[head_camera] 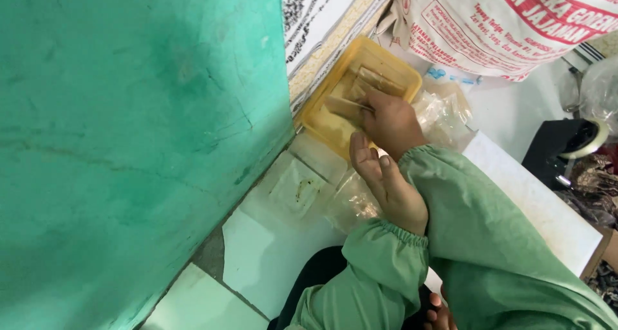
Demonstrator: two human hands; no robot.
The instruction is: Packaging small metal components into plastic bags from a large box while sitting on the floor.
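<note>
The right hand [391, 121] reaches into the yellow tray [325, 125], fingers pinching a flat clear packet [347, 106]. Just beneath it the left hand [386, 183] lies open over more clear bags [444, 111]. A green wall [129, 143] stands close beside them; a printed sack [502, 21] lies beyond the tray.

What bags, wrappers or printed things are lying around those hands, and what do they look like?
Woven sack: top right, bulging, white with red printing.
Printed sheet: top centre against the green wall, white with black print and a patterned border.
Yellow tray: beside the wall, rectangular, holding clear packets; the right hand reaches into it.
Clear plastic packets: crumpled beside the tray.
Flat clear packet: on the white tiles, near the left hand.
</note>
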